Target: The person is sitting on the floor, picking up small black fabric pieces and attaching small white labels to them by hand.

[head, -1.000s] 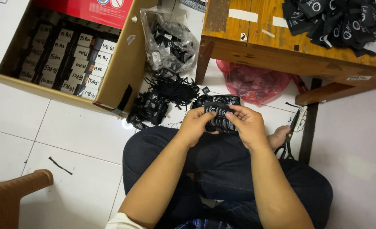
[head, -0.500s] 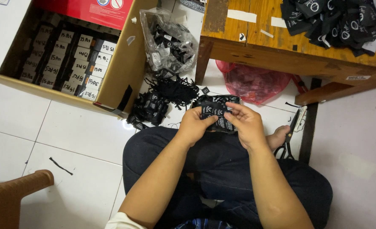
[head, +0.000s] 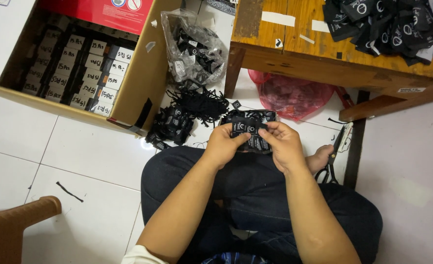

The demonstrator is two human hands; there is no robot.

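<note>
Seated worker sorting black labels. Left hand (head: 223, 144) and right hand (head: 284, 145) are both closed on one stack of black labels (head: 249, 131), held above the knees. Done, by appearance: rows of bundles fill one cardboard box (head: 138, 83). Left: one loose heap (head: 187, 115) on the floor, one clear bag (head: 192, 49), one pile (head: 392, 24) on the wooden table (head: 294, 54).

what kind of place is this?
Likely a small packing workshop: both hands hold a stack of black tags, beside a cardboard box of labelled bundles and a wooden workbench.
</note>
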